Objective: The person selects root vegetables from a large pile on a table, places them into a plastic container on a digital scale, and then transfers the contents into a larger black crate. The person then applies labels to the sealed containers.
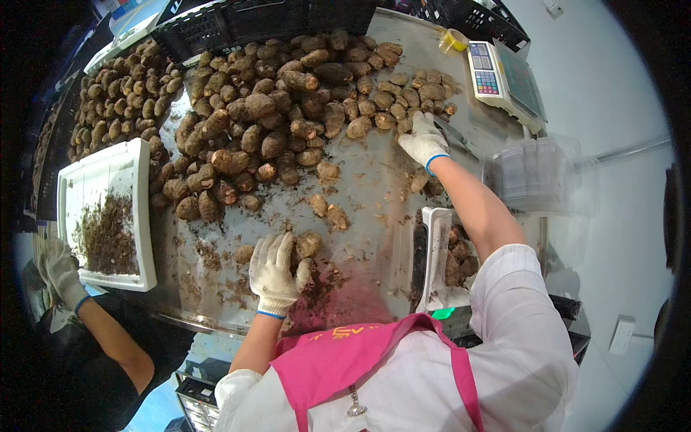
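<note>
My left hand (278,272), in a white knit glove with a blue cuff, lies low over the metal table, fingers extended and thumb apart. A taro corm (309,244) sits right beside its fingertips, and a smaller corm (244,254) is on its other side. My right hand (424,139), gloved alike, reaches to the near edge of a group of small taro corms (410,97). Whether its fingers grip one is hidden. Against that hand lies a grey blade-like tool (454,132). The large heap of taro corms (259,124) spreads beyond my left hand.
A digital scale (488,73) and yellow tape roll (456,40) stand at far right, with clear plastic containers (526,173) nearer. A white-rimmed tray (432,259) holds corms. At left, another person's gloved hand (62,270) is by a white foam lid (146,216) with soil. Black crates (270,24) line the back.
</note>
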The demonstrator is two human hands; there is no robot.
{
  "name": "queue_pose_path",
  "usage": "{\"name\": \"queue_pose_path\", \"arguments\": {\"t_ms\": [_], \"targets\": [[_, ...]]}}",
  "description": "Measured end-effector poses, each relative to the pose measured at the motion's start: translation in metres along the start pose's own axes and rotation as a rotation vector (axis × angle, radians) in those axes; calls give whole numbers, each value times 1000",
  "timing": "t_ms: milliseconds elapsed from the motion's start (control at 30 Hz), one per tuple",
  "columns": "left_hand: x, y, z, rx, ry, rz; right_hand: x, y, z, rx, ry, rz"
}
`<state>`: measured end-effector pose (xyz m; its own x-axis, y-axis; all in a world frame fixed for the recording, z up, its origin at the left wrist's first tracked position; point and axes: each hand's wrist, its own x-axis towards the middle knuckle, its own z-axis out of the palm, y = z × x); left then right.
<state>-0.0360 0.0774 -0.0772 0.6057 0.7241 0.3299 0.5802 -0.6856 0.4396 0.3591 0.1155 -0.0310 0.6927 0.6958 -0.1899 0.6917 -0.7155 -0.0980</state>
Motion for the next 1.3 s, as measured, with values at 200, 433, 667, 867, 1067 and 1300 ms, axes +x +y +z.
{"name": "queue_pose_path", "arguments": {"t_ms": [200,433,667,867,1067,1300], "targets": [[0,0,-2,4,-9,-5,7,-4,-13,-171,-71,-177],[1,0,-1,8,-24,-10,30,-22,-3,-151,-114,-216],[0,2,1,16,-3,1,23,-38,14,-20,-259,3],[-2,1,-2,19,-4,-6,12,-7,-8,784,-540,16],[-5,3,1,44,-33,-15,-71,33,-71,1785,-867,-241],[-10,6,4,131,-40,-59,-169,53,-102,1985,-634,-375]]}}
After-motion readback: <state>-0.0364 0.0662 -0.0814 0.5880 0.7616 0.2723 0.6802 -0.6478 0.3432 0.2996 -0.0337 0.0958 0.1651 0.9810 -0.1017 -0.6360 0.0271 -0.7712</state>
